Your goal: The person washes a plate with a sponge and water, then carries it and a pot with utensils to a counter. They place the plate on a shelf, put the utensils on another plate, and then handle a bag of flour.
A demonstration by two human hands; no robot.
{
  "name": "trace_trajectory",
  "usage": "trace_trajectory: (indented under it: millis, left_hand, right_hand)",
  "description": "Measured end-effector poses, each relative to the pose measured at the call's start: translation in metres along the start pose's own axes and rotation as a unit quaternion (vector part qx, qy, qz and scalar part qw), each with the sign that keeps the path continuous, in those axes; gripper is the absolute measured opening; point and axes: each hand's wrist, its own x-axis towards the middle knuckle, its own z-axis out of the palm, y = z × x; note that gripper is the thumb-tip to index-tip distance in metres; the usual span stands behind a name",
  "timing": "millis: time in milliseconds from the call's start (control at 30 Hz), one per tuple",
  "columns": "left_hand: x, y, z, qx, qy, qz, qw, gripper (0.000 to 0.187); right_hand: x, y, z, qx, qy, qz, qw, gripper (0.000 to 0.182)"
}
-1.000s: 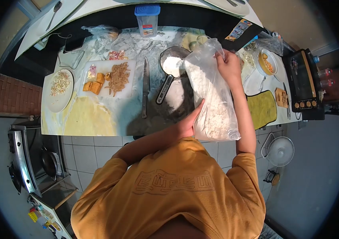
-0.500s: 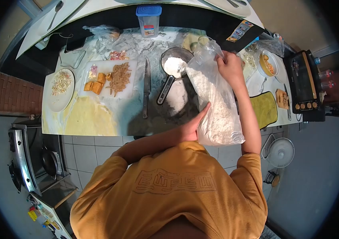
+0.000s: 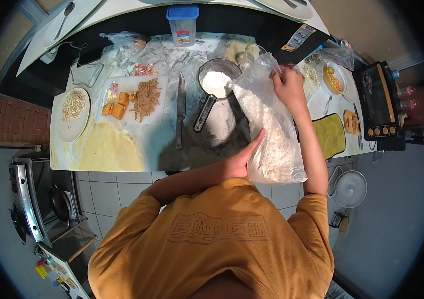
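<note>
A clear plastic bag of flour (image 3: 271, 134) slants across the front of the counter, its open end over a small round pan. My left hand (image 3: 242, 158) holds the bag low on its left side; the thumb lies along the plastic and the other fingers are hidden behind it. Near the top, my right hand (image 3: 289, 85) grips the gathered plastic. White flour lies in the pan (image 3: 203, 79), whose black handle points toward me. Beneath the handle there is a pale, floury-looking patch (image 3: 221, 123). A knife (image 3: 180, 112) rests left of the pan.
The white cutting board (image 3: 107, 112) carries tofu pieces, brown strips and chopped bits. Bean sprouts lie on a plate (image 3: 67, 133) at left. Behind stands a blue-lidded container (image 3: 182, 31). At right are a green cloth (image 3: 329, 137), a bowl (image 3: 325, 82) and a toaster oven (image 3: 380, 107).
The view has shifted slightly, so the counter items sit a little further left. Both hands keep their hold on the bag, which has barely moved.
</note>
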Motion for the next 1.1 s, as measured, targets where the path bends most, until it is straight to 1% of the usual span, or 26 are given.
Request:
trace_trajectory:
  millis: [33,100,233,267,300,333,400,433,500,533,600,633,667,733,767,800,833,867,900,933,967,1000,1033,1067,1100]
  left_hand:
    - [0.001,0.000,-0.001,0.000,-0.001,0.000,1.000,0.068]
    - [0.005,-0.001,-0.005,0.002,-0.001,0.001,1.000,0.068]
    - [0.003,0.000,-0.005,-0.013,-0.010,-0.007,1.000,0.067]
    - [0.002,0.002,-0.004,-0.002,-0.007,0.008,1.000,0.066]
    - [0.002,0.003,-0.002,0.009,-0.003,0.022,1.000,0.065]
    - [0.002,0.005,-0.004,0.011,-0.003,0.022,1.000,0.065]
    - [0.002,0.012,-0.008,-0.012,0.007,0.021,1.000,0.062]
    - [0.001,0.015,-0.007,-0.012,0.008,0.023,1.000,0.062]
    - [-0.003,0.018,-0.006,0.021,0.008,0.072,0.997,0.056]
    - [-0.005,0.019,-0.006,0.023,0.008,0.073,0.997,0.056]
    - [-0.010,0.020,-0.006,0.032,-0.009,0.092,0.995,0.053]
    - [-0.011,0.022,-0.007,0.033,-0.008,0.096,0.995,0.053]
    - [-0.012,0.023,-0.010,0.039,0.000,0.103,0.994,0.051]
    - [-0.013,0.026,-0.022,0.044,0.011,0.110,0.993,0.050]
    - [-0.010,0.030,-0.032,0.100,0.039,0.137,0.985,0.049]
    - [-0.007,0.033,-0.042,0.157,0.067,0.162,0.972,0.048]
    - [-0.003,0.036,-0.052,0.160,0.065,0.163,0.971,0.048]
    - [0.000,0.041,-0.062,0.279,0.090,0.216,0.931,0.050]
    - [0.001,0.045,-0.070,0.393,0.114,0.266,0.873,0.052]
    - [0.001,0.049,-0.076,0.397,0.114,0.267,0.871,0.052]
    - [0.001,0.053,-0.082,0.487,0.114,0.319,0.805,0.057]
    - [0.000,0.057,-0.085,0.570,0.111,0.365,0.727,0.061]
    - [0.000,0.059,-0.084,0.573,0.110,0.364,0.726,0.061]
    - [0.001,0.060,-0.084,0.562,0.139,0.377,0.723,0.064]
    - [0.001,0.061,-0.085,0.551,0.168,0.389,0.719,0.066]
  right_hand:
    - [0.000,0.004,0.002,-0.001,0.000,0.000,1.000,0.018]
    - [0.002,0.013,0.009,-0.002,0.024,-0.049,0.998,0.018]
    - [0.006,0.017,0.008,-0.020,0.008,-0.053,0.998,0.016]
    - [0.006,0.016,0.009,0.011,0.018,-0.053,0.998,0.016]
    - [0.006,0.011,0.010,0.042,0.029,-0.053,0.997,0.016]
    - [0.006,0.005,0.008,0.042,0.031,-0.053,0.997,0.016]
    - [0.007,-0.008,0.003,0.015,0.020,0.001,1.000,0.017]
    - [0.009,-0.005,0.006,0.016,0.020,-0.001,1.000,0.017]
    - [0.010,0.003,0.019,0.024,0.015,-0.024,0.999,0.020]
    - [0.008,0.006,0.024,0.026,0.016,-0.025,0.999,0.020]
    - [0.000,0.008,0.034,0.048,0.048,-0.027,0.997,0.022]
    - [-0.003,0.009,0.037,0.092,0.079,-0.054,0.991,0.024]
    - [-0.007,0.010,0.036,0.095,0.077,-0.057,0.991,0.024]
    - [-0.016,0.000,0.025,0.099,0.067,0.055,0.991,0.022]
    - [-0.020,0.007,0.028,0.136,0.067,0.057,0.987,0.025]
    - [-0.025,0.014,0.036,0.136,0.069,0.056,0.987,0.025]
    - [-0.030,0.022,0.046,0.220,0.092,0.043,0.970,0.028]
    - [-0.033,0.028,0.053,0.303,0.113,0.029,0.946,0.030]
    - [-0.037,0.031,0.056,0.305,0.116,0.026,0.945,0.030]
    - [-0.043,0.033,0.058,0.341,0.111,0.058,0.932,0.032]
    - [-0.048,0.035,0.061,0.376,0.106,0.089,0.916,0.035]
    - [-0.051,0.039,0.064,0.410,0.101,0.121,0.899,0.038]
    - [-0.054,0.043,0.072,0.427,0.122,0.138,0.885,0.041]
    - [-0.055,0.050,0.082,0.429,0.125,0.138,0.884,0.041]
    - [-0.055,0.050,0.089,0.490,0.143,0.149,0.847,0.039]
